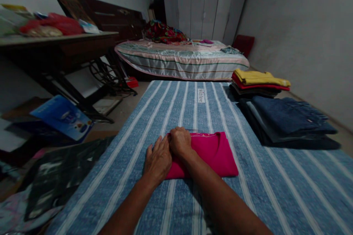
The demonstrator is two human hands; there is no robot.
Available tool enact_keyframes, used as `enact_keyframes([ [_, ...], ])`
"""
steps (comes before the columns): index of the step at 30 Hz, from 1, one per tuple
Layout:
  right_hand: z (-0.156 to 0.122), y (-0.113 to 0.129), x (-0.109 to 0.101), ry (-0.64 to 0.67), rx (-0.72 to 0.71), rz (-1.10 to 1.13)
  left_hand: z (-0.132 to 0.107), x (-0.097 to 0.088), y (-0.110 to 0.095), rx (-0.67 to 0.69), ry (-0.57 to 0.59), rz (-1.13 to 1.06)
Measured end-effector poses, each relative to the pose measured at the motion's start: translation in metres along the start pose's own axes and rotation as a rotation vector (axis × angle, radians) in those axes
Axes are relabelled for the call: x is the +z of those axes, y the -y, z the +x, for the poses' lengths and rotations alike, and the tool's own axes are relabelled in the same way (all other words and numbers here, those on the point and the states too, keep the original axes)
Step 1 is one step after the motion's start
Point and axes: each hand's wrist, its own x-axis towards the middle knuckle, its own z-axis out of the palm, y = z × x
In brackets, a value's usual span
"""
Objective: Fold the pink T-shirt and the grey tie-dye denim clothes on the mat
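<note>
Table (138, 150): covering blue, white-striped; printed label (201, 96) near the far edge.

Pink garment (213, 154): one, folded to a rough oblong; lying flat on the table's near half, between the left and right edges; a raised crease toward its far right corner.

Left hand (158, 157): laid on the garment's left end, fingers extended, clasping nothing.

Right hand (180, 141): at the garment's far left corner, just beside the left hand, fingers curled under; whether they pinch fabric cannot be told. Right forearm (220, 191): crossing above the garment.

Stack, by the table's far right corner: yellow garment (260, 77) uppermost, red garment (253, 86) beneath, dark items (255, 92) lowest.

Pile, along the right edge, nearer than the stack: folded dark-blue denim (286, 115) on top, greyer denim (260, 125) below, black cloth (303, 144) at base.

Bed (176, 67): beyond the far edge.
</note>
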Motion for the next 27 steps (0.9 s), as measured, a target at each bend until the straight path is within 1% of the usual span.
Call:
enact_keyframes([
  [4, -0.0001, 0.0000, -0.0002, -0.008, 0.003, 0.004, 0.0000, 0.0007, -0.0005, -0.007, 0.024, 0.032],
  [9, -0.0006, 0.0000, -0.0002, -0.018, 0.002, 0.009, 0.0005, 0.0029, 0.0013, -0.001, 0.008, 0.033],
  [19, 0.0002, -0.0007, 0.0021, -0.012, 0.001, 0.009, -0.0004, -0.0033, -0.0043, -0.022, 0.060, 0.135],
  [27, 0.0005, -0.0006, 0.0003, -0.003, -0.007, 0.008, -0.0003, -0.0020, -0.0051, -0.033, 0.058, 0.192],
])
